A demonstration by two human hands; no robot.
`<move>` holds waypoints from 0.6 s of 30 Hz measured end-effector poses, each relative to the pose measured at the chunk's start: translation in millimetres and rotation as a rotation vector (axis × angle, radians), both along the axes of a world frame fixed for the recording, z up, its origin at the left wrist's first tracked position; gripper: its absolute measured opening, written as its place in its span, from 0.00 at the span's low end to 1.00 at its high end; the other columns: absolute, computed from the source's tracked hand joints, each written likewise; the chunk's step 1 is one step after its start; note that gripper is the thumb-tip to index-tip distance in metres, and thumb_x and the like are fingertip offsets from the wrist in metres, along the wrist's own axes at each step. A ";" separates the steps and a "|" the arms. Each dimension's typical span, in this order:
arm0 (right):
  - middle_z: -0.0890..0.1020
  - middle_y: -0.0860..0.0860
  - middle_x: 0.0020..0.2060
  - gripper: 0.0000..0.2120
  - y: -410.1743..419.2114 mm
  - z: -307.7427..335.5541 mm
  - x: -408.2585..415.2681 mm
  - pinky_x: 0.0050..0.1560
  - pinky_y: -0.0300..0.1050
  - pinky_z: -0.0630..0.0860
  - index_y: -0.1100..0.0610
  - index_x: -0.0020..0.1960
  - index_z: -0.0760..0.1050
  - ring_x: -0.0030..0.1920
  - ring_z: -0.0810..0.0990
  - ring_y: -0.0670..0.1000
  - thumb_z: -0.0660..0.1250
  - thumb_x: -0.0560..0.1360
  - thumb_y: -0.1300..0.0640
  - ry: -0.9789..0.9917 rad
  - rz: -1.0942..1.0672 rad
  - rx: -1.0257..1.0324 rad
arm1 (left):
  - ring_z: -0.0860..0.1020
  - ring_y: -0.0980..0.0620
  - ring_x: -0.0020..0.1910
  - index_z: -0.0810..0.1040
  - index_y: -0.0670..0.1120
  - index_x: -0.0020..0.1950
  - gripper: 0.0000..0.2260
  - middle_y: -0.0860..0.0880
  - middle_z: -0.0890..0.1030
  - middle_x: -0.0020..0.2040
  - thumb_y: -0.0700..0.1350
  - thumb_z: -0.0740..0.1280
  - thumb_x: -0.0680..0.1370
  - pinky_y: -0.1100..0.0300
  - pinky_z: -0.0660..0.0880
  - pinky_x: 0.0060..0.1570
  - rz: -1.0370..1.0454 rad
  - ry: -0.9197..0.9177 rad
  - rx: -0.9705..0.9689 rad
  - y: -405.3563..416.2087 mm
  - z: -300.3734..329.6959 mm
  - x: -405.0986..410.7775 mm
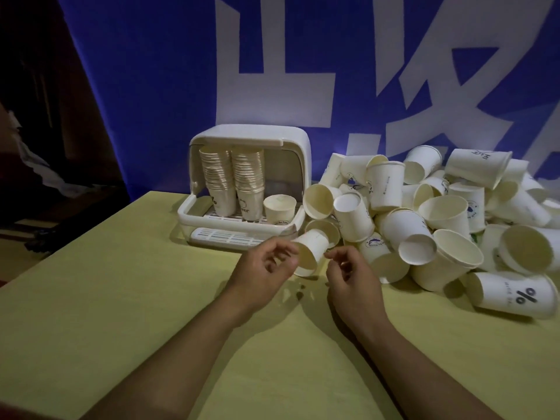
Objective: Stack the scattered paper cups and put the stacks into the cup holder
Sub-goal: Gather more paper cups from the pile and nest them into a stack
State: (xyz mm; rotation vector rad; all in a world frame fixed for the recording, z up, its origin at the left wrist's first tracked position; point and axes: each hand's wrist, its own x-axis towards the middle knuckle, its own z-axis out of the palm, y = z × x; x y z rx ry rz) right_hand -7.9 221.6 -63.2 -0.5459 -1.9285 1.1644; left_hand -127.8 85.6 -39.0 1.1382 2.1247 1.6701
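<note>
A white cup holder (291,137) with its lid raised stands at the back of the table. Two tall stacks of paper cups (231,183) and a short one (279,207) stand inside it. A big pile of scattered paper cups (439,216) covers the right side of the table. One paper cup (312,248) lies tilted in front of the holder, mouth toward me. My left hand (266,269) has its thumb and fingertips on that cup's rim. My right hand (348,275) hovers just right of the cup, fingers curled apart and holding nothing.
The yellow-green table (121,298) ends at its left edge, with dark floor beyond. A blue banner (151,86) with white characters hangs behind. A cup printed with a percent sign (515,295) lies at the pile's near right edge.
</note>
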 end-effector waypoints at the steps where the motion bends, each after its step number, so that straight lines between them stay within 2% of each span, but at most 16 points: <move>1: 0.79 0.46 0.42 0.09 2.8 1.1 -1.8 0.37 0.38 0.72 0.49 0.50 0.76 0.37 0.76 0.47 0.64 0.78 0.63 -0.009 -0.034 0.073 | 0.71 0.57 0.31 0.82 0.58 0.48 0.06 0.60 0.79 0.39 0.45 0.72 0.77 0.62 0.69 0.32 0.038 0.044 -0.007 0.5 -7.6 -3.2; 4: 0.76 0.45 0.48 0.13 11.6 -2.1 -9.1 0.44 0.37 0.68 0.50 0.56 0.75 0.44 0.74 0.44 0.64 0.76 0.64 -0.082 -0.096 0.214 | 0.66 0.58 0.28 0.81 0.56 0.48 0.05 0.60 0.77 0.36 0.45 0.73 0.77 0.59 0.68 0.32 0.139 0.101 0.018 3.6 -16.4 -11.1; 6: 0.75 0.47 0.52 0.17 13.3 -7.1 -11.4 0.49 0.37 0.69 0.51 0.61 0.75 0.50 0.73 0.46 0.64 0.75 0.65 -0.145 -0.088 0.254 | 0.68 0.57 0.30 0.78 0.57 0.51 0.07 0.59 0.78 0.42 0.47 0.73 0.76 0.57 0.72 0.36 0.207 0.159 -0.006 6.1 -16.5 -11.9; 9: 0.75 0.49 0.55 0.22 14.6 -10.9 -11.4 0.52 0.25 0.66 0.52 0.67 0.74 0.57 0.73 0.50 0.65 0.75 0.66 -0.217 -0.047 0.298 | 0.73 0.59 0.42 0.73 0.58 0.62 0.14 0.60 0.76 0.55 0.52 0.71 0.77 0.58 0.73 0.46 0.258 0.203 -0.174 8.4 -16.7 -10.5; 10: 0.75 0.49 0.55 0.24 15.8 -12.4 -11.3 0.52 0.27 0.66 0.51 0.69 0.73 0.57 0.73 0.51 0.65 0.74 0.65 -0.247 -0.039 0.318 | 0.74 0.59 0.47 0.72 0.58 0.65 0.17 0.60 0.75 0.59 0.54 0.70 0.78 0.57 0.74 0.50 0.254 0.191 -0.223 8.3 -18.6 -11.3; 11: 0.76 0.49 0.53 0.25 15.6 -12.8 -11.3 0.55 0.34 0.68 0.50 0.70 0.72 0.56 0.73 0.52 0.65 0.74 0.64 -0.284 -0.031 0.336 | 0.75 0.57 0.52 0.71 0.58 0.68 0.19 0.60 0.75 0.62 0.56 0.69 0.78 0.56 0.74 0.55 0.238 0.172 -0.266 7.9 -20.4 -12.2; 13: 0.77 0.42 0.47 0.26 12.6 -11.9 -10.8 0.58 0.52 0.74 0.45 0.71 0.70 0.53 0.75 0.53 0.64 0.74 0.59 -0.350 -0.005 0.348 | 0.75 0.55 0.60 0.68 0.59 0.71 0.23 0.61 0.77 0.64 0.58 0.69 0.77 0.51 0.74 0.62 0.190 0.139 -0.333 6.6 -23.1 -12.3; 14: 0.77 0.37 0.45 0.26 10.6 -11.0 -10.5 0.57 0.56 0.75 0.43 0.71 0.69 0.52 0.77 0.53 0.63 0.74 0.56 -0.366 0.013 0.349 | 0.76 0.55 0.62 0.68 0.60 0.71 0.23 0.62 0.78 0.63 0.58 0.69 0.77 0.51 0.74 0.63 0.164 0.130 -0.344 6.2 -24.2 -11.5; 16: 0.77 0.34 0.42 0.26 8.1 -10.7 -9.2 0.57 0.57 0.75 0.42 0.72 0.67 0.52 0.77 0.52 0.63 0.75 0.56 -0.361 0.042 0.337 | 0.76 0.56 0.61 0.68 0.63 0.70 0.24 0.62 0.78 0.62 0.57 0.71 0.76 0.53 0.74 0.62 0.138 0.117 -0.308 5.5 -23.4 -7.9; 18: 0.79 0.35 0.42 0.26 8.2 -10.3 -7.5 0.56 0.53 0.75 0.45 0.72 0.69 0.51 0.78 0.51 0.65 0.76 0.60 -0.294 0.053 0.276 | 0.75 0.61 0.59 0.68 0.65 0.69 0.27 0.61 0.77 0.62 0.55 0.74 0.74 0.53 0.75 0.62 0.139 0.115 -0.228 4.6 -20.5 -5.2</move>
